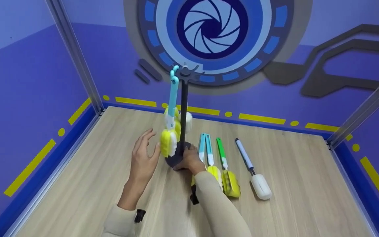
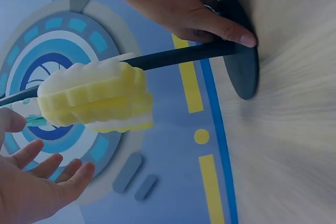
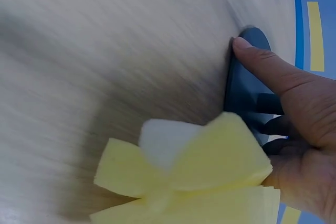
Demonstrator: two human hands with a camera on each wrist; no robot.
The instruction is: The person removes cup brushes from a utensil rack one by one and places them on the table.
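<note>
A black stand [image 1: 184, 108] stands upright on the wooden table, with light-blue-handled brushes hanging at its left; the front one has a yellow and white sponge head [image 1: 168, 143]. My right hand [image 1: 191, 160] grips the round base [image 1: 173, 161], its thumb lying on the base in the right wrist view [image 3: 245, 85]. Just left of the hanging sponge, my left hand [image 1: 140, 166] is open, fingers spread, holding nothing. In the left wrist view this hand [image 2: 44, 184] is below the sponge head [image 2: 89, 98]. Behind the pole hangs a white head [image 1: 189, 121], partly hidden.
Right of the stand lie two light-blue-handled brushes [image 1: 209, 149], a green-handled brush with a yellow head [image 1: 231, 184] and a lavender-handled brush with a white head [image 1: 261, 187]. My right sleeve [image 1: 222, 207] partly covers the nearest heads. Blue printed walls [image 1: 104, 59] enclose the table [image 1: 301, 184].
</note>
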